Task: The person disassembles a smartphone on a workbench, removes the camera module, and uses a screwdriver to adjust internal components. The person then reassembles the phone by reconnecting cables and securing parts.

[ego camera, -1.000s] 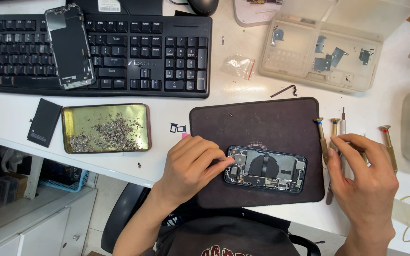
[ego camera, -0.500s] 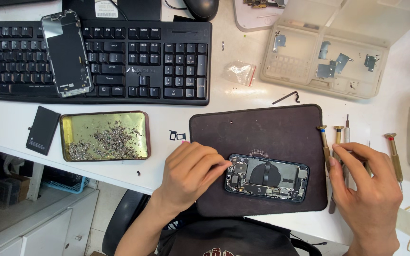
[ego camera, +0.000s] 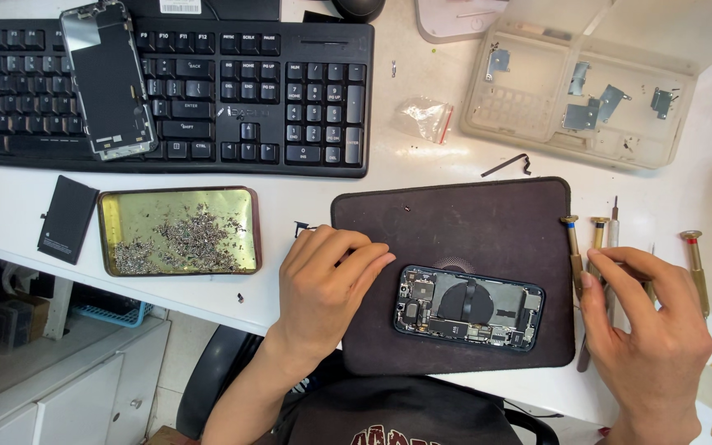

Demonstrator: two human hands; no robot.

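Phone point(ego camera: 469, 306): opened, back shell with its insides bare, lying flat and lengthwise on the lower half of the dark mat point(ego camera: 455, 222); a round black coil sits at its middle, boards and small parts to either side.
Mat: dark brown, rounded corners, on the white desk point(ego camera: 422, 165), its lower edge near the desk's front edge.
Left hand point(ego camera: 327, 284): rests palm down on the mat's left edge, fingers loosely spread and pointing toward the phone; the fingertips lie just beside the phone's left end, whether touching it I cannot tell. It grasps nothing.
Right hand point(ego camera: 644, 325): lies over the row of screwdrivers point(ego camera: 572, 247) at the mat's right edge, fingers curled down onto their shafts; whether one is truly pinched I cannot tell.
Screwdrivers: several thin ones side by side, gold caps pointing away from the person; one more point(ego camera: 694, 259) lies apart to the right, clear of the hand.
Tin point(ego camera: 179, 231): shallow, yellow-lined, left of the mat, with a heap of tiny screws in it.
Battery point(ego camera: 67, 219): flat, black, just left of the tin.
Keyboard point(ego camera: 249, 91): black, along the far left of the desk.
Screen point(ego camera: 109, 78): loose phone display, lying tilted on the keyboard's left part.
Tray point(ego camera: 587, 91): pale plastic, far right, holding small metal plates.
Bag point(ego camera: 426, 118): small, clear, between keyboard and tray.
Clip point(ego camera: 506, 165): thin bent black strip just beyond the mat's far edge.
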